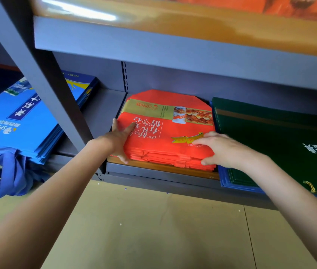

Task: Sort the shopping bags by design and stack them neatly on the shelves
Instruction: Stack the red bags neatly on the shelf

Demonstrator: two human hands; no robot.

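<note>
A stack of flat red shopping bags [173, 133] with gold bands and white lettering lies on the lower shelf [153, 171]. My left hand [119, 139] presses against the stack's left side, thumb on top and fingers down the edge. My right hand [218, 147] rests on the stack's near right corner, fingers spread on the top bag and thumb at the front edge. A stack of dark green bags [280, 142] over blue ones lies just right of the red stack. A stack of blue bags [23, 121] with dangling blue handles sits in the left bay.
A grey shelf upright [43, 74] slants between the blue stack and the red one. The upper shelf [173, 47] overhangs closely, with orange items on top. Tan cardboard flooring [153, 230] lies below the shelf front.
</note>
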